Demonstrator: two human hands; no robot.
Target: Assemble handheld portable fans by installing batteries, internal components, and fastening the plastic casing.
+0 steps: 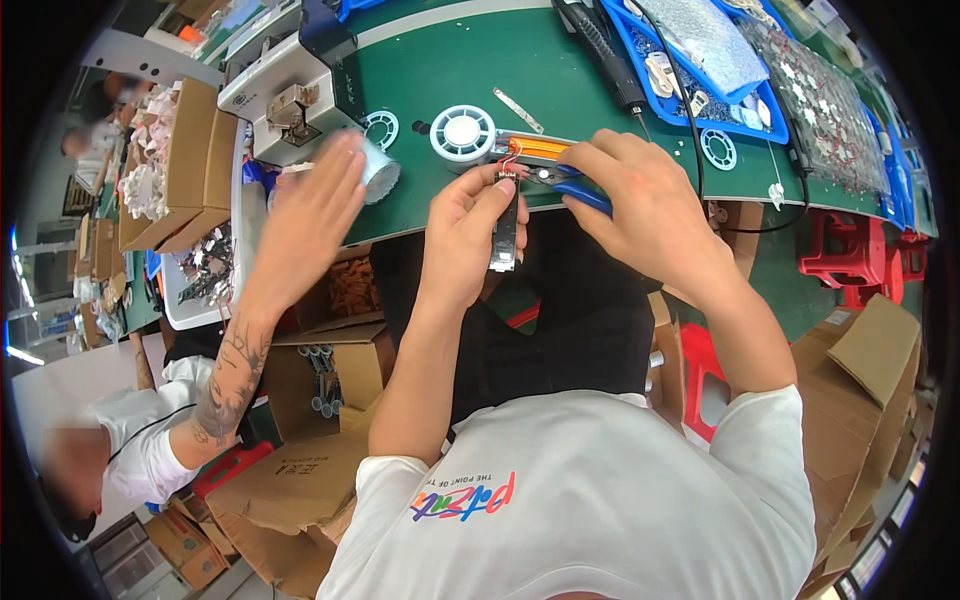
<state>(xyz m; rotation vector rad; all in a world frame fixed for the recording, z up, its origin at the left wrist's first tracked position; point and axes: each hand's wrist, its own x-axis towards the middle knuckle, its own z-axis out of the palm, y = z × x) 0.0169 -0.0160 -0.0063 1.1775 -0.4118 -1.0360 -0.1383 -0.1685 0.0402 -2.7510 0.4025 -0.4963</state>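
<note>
My left hand [462, 232] pinches a narrow black strip-like part [505, 230] upright, with small metal contacts at its top end and thin red and white wires [510, 155]. In my right hand [645, 195] are blue-handled cutting pliers [583, 192], their metal jaws close to the wires. Just beyond both hands lies a small handheld fan [463, 132] with a round white head. Its handle is uncovered and shows an orange cell [540, 147]. Whether the jaws touch a wire I cannot tell.
From the left a co-worker's blurred hand [318, 200] reaches over the table beside a pale cylinder [378, 172]. A grey-and-black machine [300, 90] stands at the back left. A black soldering-type tool [605, 60], blue trays [740, 122] and round rings [718, 150] lie right.
</note>
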